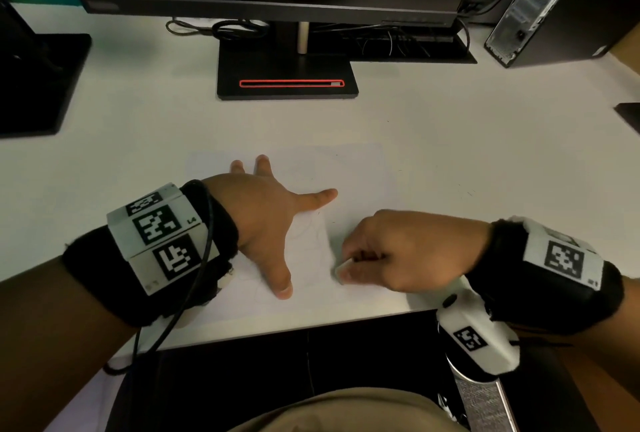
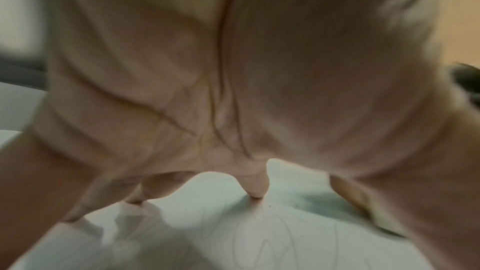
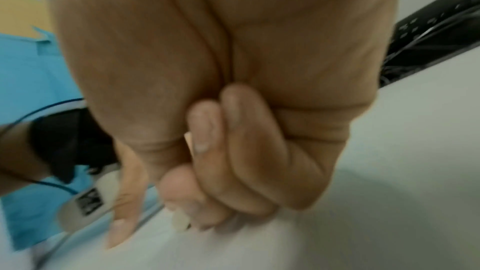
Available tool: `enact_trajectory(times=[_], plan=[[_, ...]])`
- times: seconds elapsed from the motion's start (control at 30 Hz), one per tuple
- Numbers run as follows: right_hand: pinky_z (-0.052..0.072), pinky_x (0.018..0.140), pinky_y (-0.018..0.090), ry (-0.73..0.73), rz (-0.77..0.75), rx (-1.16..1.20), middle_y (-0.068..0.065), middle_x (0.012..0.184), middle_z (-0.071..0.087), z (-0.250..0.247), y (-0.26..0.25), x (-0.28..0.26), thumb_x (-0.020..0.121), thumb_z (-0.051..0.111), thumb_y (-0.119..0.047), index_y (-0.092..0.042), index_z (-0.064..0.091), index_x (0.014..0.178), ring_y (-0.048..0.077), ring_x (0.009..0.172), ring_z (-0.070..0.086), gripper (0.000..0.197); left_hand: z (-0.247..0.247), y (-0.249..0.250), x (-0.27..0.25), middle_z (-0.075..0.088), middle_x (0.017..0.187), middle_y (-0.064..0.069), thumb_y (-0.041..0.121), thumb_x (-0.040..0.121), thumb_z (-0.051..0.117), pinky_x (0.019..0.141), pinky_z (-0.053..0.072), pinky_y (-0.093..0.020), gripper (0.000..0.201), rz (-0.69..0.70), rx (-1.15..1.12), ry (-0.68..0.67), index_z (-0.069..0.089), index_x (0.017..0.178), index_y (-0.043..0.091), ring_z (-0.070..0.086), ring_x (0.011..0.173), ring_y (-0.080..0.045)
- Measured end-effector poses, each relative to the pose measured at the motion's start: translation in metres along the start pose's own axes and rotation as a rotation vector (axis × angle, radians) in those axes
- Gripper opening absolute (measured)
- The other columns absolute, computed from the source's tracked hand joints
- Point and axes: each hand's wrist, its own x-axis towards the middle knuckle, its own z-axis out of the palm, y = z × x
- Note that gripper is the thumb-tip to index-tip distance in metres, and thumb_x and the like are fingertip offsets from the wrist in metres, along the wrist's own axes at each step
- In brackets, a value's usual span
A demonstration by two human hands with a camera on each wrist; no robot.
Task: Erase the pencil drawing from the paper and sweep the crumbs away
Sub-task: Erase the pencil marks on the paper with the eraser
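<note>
Plainly, the left hand (image 1: 263, 220) is there as a clamp: it lies flat on the paper (image 1: 360, 172) with fingers straight and spread wide, thumb reaching toward the lower middle of the head view and forefinger toward the centre. Spread like that, it likely pins the sheet over a broad patch so rubbing will not drag or crease it. The left wrist view agrees, showing fingertips (image 2: 257, 192) planted on the sheet with faint pencil lines (image 2: 262, 247) running just below them.

The right hand (image 1: 398, 251) sits just right of the left thumb, fingers curled in tight and pinching a small pale eraser (image 1: 341, 272) at its tips. In the right wrist view the eraser (image 3: 180, 221) pokes out under the bent fingers, touching the paper or nearly so. Holding it low and short probably gives firm pressure and short strokes, worked in the gap between the two hands.

The paper lies in the middle of the head view on the white desk (image 1: 485, 154), near its front edge. Its long axis runs left to right across the frame, slightly turned, with the far right corner toward the upper right. The drawing (image 1: 308, 234) is very faint, between thumb and forefinger; how much remains is hard to tell. The eraser's own long axis cannot be made out, too little of it shows. A few dark specks (image 1: 467, 192), perhaps crumbs, lie on the desk to the right of the sheet.
</note>
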Motion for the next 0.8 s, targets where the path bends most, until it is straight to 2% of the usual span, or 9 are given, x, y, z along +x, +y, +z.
enact_trajectory(times=[0.1,0.27,0.37,0.43,0.5,0.57,0.7,0.8], plan=[[0.036,0.057,0.023,0.095,0.051,0.011,-0.005,0.057,0.05,-0.009,0.009,0.003,0.104,0.053,-0.043,-0.013,0.054,0.069,0.01,0.052,0.044,0.046,0.001,-0.001,-0.001,-0.029,0.158,-0.02,0.068,0.049,0.086,0.11,0.032,-0.06,0.139,0.004,-0.008,0.005,-0.029,0.125,0.076,-0.014,0.144,-0.052],[0.038,0.056,0.021,-0.004,-0.02,0.0,-0.004,0.058,0.052,0.0,-0.003,0.003,0.104,0.053,-0.046,-0.012,0.059,0.074,0.011,0.055,0.046,0.046,0.001,-0.001,0.0,-0.029,0.157,-0.022,0.068,0.049,0.087,0.111,0.032,-0.059,0.14,0.009,-0.012,0.003,-0.029,0.127,0.074,-0.014,0.144,-0.054],[0.042,0.06,0.029,0.084,0.057,0.032,-0.005,0.058,0.051,-0.012,0.011,0.008,0.103,0.054,-0.046,-0.014,0.055,0.069,0.01,0.053,0.045,0.047,0.002,-0.001,-0.001,-0.029,0.157,-0.021,0.068,0.05,0.087,0.111,0.032,-0.059,0.14,0.012,-0.014,0.006,-0.029,0.128,0.074,-0.014,0.144,-0.053],[0.039,0.06,0.027,0.082,0.03,0.006,-0.005,0.058,0.051,-0.01,0.008,0.008,0.103,0.053,-0.044,-0.015,0.054,0.068,0.011,0.054,0.045,0.045,0.001,-0.001,-0.001,-0.03,0.157,-0.022,0.067,0.05,0.086,0.112,0.031,-0.059,0.14,0.009,-0.013,0.008,-0.029,0.128,0.073,-0.014,0.144,-0.053],[0.038,0.057,0.022,0.006,-0.015,-0.008,-0.005,0.057,0.052,-0.001,-0.002,0.005,0.104,0.053,-0.045,-0.016,0.056,0.07,0.011,0.054,0.047,0.045,0.002,0.0,0.0,-0.03,0.157,-0.022,0.067,0.05,0.086,0.112,0.031,-0.058,0.14,0.011,-0.015,0.006,-0.03,0.129,0.073,-0.014,0.144,-0.053],[0.036,0.056,0.019,-0.02,0.006,0.015,-0.007,0.056,0.051,-0.002,-0.002,0.006,0.103,0.053,-0.048,-0.018,0.055,0.068,0.009,0.053,0.046,0.046,0.002,0.0,0.0,-0.03,0.157,-0.022,0.067,0.05,0.087,0.112,0.032,-0.057,0.14,0.013,-0.015,0.008,-0.029,0.128,0.073,-0.014,0.144,-0.053],[0.041,0.06,0.028,0.09,0.064,0.021,-0.006,0.059,0.054,-0.014,0.009,0.014,0.103,0.053,-0.046,-0.02,0.053,0.066,0.009,0.053,0.046,0.045,0.002,-0.001,0.0,-0.03,0.157,-0.021,0.067,0.05,0.087,0.111,0.032,-0.058,0.14,0.013,-0.025,0.002,-0.029,0.128,0.074,-0.015,0.144,-0.053],[0.039,0.059,0.024,-0.005,-0.016,-0.01,-0.005,0.057,0.052,0.0,-0.008,0.012,0.103,0.052,-0.046,-0.018,0.054,0.068,0.01,0.055,0.047,0.045,0.002,-0.001,0.0,-0.031,0.156,-0.022,0.067,0.05,0.087,0.113,0.03,-0.058,0.14,0.011,-0.032,-0.003,-0.028,0.129,0.073,-0.015,0.144,-0.053]])
